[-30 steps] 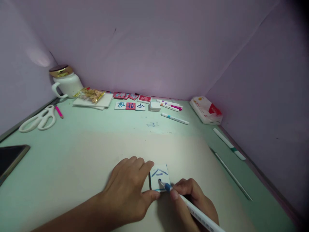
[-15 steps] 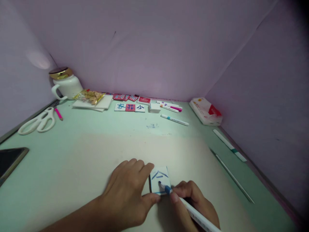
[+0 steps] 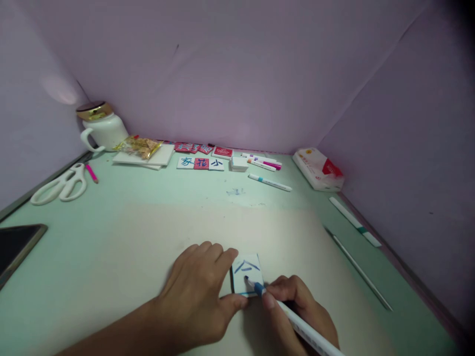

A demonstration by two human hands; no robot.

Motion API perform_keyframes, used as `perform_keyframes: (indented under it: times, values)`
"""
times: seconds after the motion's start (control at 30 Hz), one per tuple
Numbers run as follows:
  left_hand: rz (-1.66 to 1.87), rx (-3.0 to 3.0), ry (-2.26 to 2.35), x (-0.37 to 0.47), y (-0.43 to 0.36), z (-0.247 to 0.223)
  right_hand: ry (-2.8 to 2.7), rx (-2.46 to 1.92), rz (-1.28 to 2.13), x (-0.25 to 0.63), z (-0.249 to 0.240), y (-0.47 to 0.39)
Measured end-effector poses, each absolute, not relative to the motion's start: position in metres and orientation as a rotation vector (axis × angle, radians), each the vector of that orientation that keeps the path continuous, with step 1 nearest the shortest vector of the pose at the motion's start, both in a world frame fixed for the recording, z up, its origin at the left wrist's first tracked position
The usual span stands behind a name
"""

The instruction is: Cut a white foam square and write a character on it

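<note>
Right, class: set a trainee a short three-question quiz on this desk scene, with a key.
1. True or false: the right hand holds a pen with its tip on the card.
2. Which hand pins the card flat?
3. What lies at far left: A scissors, B stapler, C ruler?

Key: 1 true. 2 the left hand. 3 A.

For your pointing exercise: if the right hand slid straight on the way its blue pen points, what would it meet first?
The right hand aims its blue-tipped white pen up-left across the small white square card. Just beyond lie the left hand's fingers, probably first, though depth is uncertain.
</note>
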State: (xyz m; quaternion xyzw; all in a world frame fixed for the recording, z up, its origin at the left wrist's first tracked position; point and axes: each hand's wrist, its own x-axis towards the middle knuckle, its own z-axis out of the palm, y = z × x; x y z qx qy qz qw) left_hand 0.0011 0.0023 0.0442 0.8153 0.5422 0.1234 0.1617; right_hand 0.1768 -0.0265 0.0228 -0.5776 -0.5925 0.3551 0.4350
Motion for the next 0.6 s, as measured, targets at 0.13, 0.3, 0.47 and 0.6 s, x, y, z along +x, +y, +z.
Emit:
perform_keyframes:
  times: [0.13, 0.3, 0.47, 0.6]
  values:
    - [0.361, 2.320, 1.536, 0.0011, 0.0027, 0.0444, -1.520, -1.417, 0.866, 0.1794, 0.0215, -0.0254]
    - [0.365, 2.333, 1.539, 0.0004, 0.0027, 0.0442, -1.606, -1.356, 0.853, 0.1825, 0.0217, -0.0237]
    - [0.348, 2.324, 1.549, 0.0011, 0.0026, 0.0446, -1.518, -1.392, 0.852, 0.1790, 0.0248, -0.0251]
    - [0.347, 2.320, 1.560, 0.0014, 0.0023, 0.0446, -1.475, -1.390, 0.887, 0.1774, 0.0246, -0.0264]
